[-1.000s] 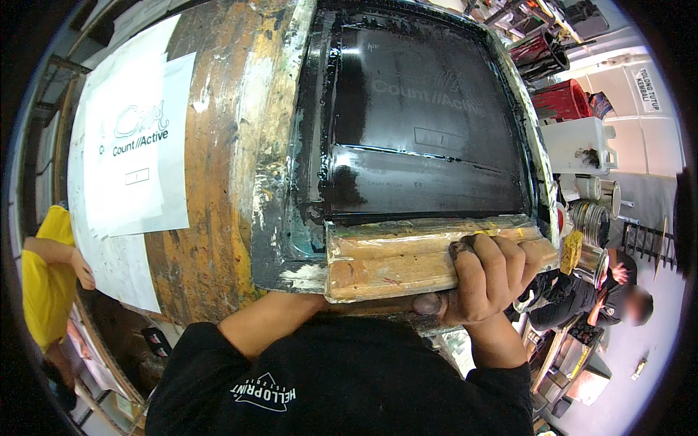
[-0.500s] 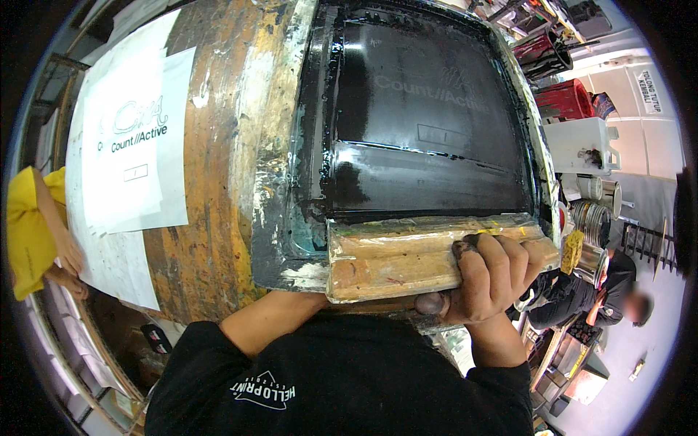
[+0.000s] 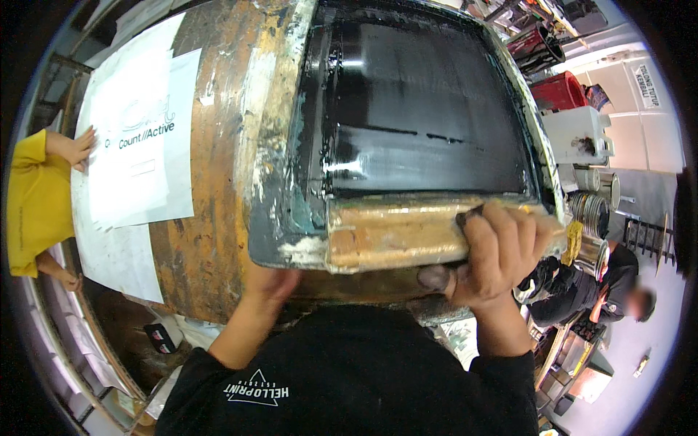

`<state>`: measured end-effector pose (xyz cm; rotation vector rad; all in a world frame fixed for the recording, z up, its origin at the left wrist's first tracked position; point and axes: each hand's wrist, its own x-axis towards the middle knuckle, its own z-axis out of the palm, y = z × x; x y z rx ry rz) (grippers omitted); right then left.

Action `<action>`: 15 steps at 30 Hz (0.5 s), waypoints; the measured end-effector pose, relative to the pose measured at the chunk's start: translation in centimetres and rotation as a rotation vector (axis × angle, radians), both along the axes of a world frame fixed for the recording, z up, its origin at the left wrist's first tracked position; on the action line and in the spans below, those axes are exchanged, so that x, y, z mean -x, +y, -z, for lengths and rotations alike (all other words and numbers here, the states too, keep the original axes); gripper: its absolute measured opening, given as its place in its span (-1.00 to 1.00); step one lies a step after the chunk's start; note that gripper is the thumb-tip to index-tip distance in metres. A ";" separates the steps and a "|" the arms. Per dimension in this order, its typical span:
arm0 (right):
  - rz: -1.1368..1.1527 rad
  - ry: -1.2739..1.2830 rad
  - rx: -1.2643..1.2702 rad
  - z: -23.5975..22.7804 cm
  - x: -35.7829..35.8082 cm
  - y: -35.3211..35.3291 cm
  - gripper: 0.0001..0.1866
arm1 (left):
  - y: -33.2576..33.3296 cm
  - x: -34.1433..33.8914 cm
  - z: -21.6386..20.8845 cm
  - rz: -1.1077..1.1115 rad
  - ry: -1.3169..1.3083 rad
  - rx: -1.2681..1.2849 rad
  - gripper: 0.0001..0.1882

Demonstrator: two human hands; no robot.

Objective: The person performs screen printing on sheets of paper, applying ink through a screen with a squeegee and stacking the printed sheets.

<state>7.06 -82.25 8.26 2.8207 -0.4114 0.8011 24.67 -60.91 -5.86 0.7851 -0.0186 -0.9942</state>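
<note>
Squeegee (image 3: pixel 400 236) of wood lies in the right hand (image 3: pixel 502 251), whose fingers curl over its right end. The left hand (image 3: pixel 276 282) is partly under the frame (image 3: pixel 267 232) (so I cannot tell its grip). I count one squeegee and one black-inked screen (image 3: pixel 429 109); the squeegee covers part of the near frame edge. Leftward on the table (image 3: pixel 196 251) lie printed papers (image 3: pixel 180 174), near one yellow-sleeved co-worker (image 3: pixel 36 211).

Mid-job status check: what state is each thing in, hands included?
Wooden squeegee: gripped near its right end.
Right hand: closed around the squeegee.
Screen mesh: coated glossy black.
Screen frame: paint-stained.
Left hand: partly hidden at the frame's near edge; grip unclear.
Paper sheets: overlapping, printed.
Wooden work surface: stained.
</note>
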 end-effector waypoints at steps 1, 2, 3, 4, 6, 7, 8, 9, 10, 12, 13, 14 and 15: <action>-0.008 0.032 -0.019 -1.1 -0.3 -0.2 -0.23 | 0.7 -1.4 -0.4 -0.121 0.007 -0.033 -0.73; 0.003 0.029 -0.010 -1.9 -0.5 -0.5 -0.24 | 1.1 -2.6 -0.8 -0.243 -0.056 -0.194 -0.78; 0.017 0.027 -0.001 -2.7 -0.7 -0.8 -0.25 | 1.6 -3.9 -1.2 -0.361 -0.121 -0.354 -0.79; 0.018 0.015 0.002 -3.6 -1.1 -1.2 -0.26 | 2.2 -5.1 -2.2 -0.433 -0.177 -0.317 -0.76; 0.053 -0.009 0.009 -5.6 -2.1 -1.8 -0.31 | 3.1 -7.0 -3.8 -0.493 -0.313 -0.260 -0.64; 0.003 -0.029 0.033 -6.6 -2.8 -2.3 -0.43 | 4.2 -7.8 -4.2 -0.498 -0.392 -0.251 -0.59; -0.010 -0.063 0.047 -7.5 -3.3 -2.8 -0.49 | 4.5 -8.4 -4.9 -0.493 -0.475 -0.231 -0.54; -0.024 -0.097 0.062 -8.3 -3.8 -3.1 -0.55 | 4.9 -8.8 -5.6 -0.407 -0.534 -0.193 -0.49; -0.027 -0.112 0.073 -9.2 -4.2 -3.3 -0.61 | 5.3 -9.1 -6.3 -0.325 -0.596 -0.154 -0.44; -0.038 -0.166 0.106 -10.2 -4.4 -3.6 -0.69 | 4.4 -9.0 -7.5 -0.158 -0.729 -0.118 -0.24; -0.018 -0.156 0.105 -10.2 -4.2 -3.6 -0.70 | 2.7 -7.4 -9.8 -0.156 -0.730 -0.137 -0.31; -0.006 -0.147 0.102 -9.9 -4.1 -3.5 -0.71 | 0.9 -5.3 -12.1 -0.160 -0.732 -0.159 -0.32; 0.030 -0.123 0.103 -9.4 -3.6 -3.8 -0.72 | -1.3 -4.3 -12.6 -0.100 -0.783 -0.073 -0.30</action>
